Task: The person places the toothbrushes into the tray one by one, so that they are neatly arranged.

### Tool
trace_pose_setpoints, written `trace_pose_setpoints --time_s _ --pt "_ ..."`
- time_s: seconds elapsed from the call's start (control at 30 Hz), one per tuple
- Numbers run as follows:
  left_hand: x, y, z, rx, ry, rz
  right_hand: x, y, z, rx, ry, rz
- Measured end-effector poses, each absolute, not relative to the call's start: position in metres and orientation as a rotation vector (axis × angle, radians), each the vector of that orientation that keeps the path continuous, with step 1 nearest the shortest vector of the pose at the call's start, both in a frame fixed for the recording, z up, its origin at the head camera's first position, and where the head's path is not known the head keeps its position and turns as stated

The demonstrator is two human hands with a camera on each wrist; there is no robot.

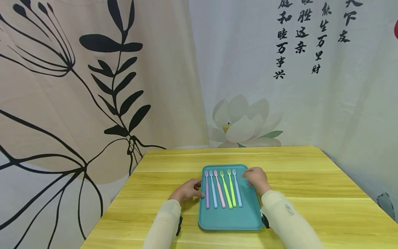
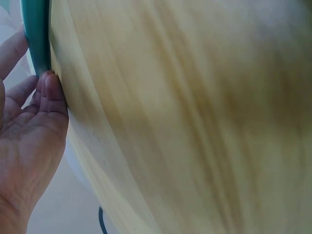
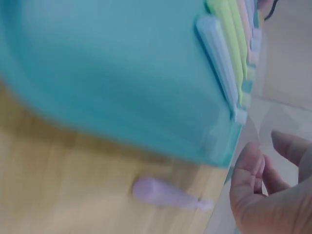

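A teal tray [image 1: 231,221] lies on the table with a row of toothbrushes side by side in its left and middle part. From the left come a purple toothbrush [image 1: 207,193], a blue one, a pink toothbrush [image 1: 220,192], two green ones and a blue toothbrush [image 1: 238,192]. My left hand [image 1: 188,191] holds the tray's left rim between thumb and fingers. Over the upper right rim hovers my right hand [image 1: 256,178], fingers loosely bent, with nothing seen between them. Below it, on the table beside the tray, lies a pale purple toothbrush [image 3: 163,192], mostly hidden in the head view.
The wooden table [image 1: 311,214] extends on both sides of the tray. Behind it hangs a curtain [image 1: 174,86] printed with plants, a lotus and writing. A dark strap [image 1: 179,226] is on the left wrist.
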State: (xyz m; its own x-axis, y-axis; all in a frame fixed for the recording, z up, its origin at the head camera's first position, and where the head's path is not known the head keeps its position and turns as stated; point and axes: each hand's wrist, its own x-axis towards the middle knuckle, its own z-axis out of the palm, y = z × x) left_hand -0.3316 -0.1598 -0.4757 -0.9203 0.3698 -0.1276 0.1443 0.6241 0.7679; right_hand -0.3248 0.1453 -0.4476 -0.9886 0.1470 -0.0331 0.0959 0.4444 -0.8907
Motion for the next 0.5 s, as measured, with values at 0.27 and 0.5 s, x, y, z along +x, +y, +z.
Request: trace_pose_setpoints --time_s 0.27,0.5 --pt "-0.333 -0.160 -0.476 0.430 2.577 1.184 -0.324 0.171 -0.439 -0.239 -2.606 1.655" --pt "-0.334 -0.160 -0.477 0.455 2.575 1.179 -0.322 0.190 -0.438 -0.223 -2.606 1.655"
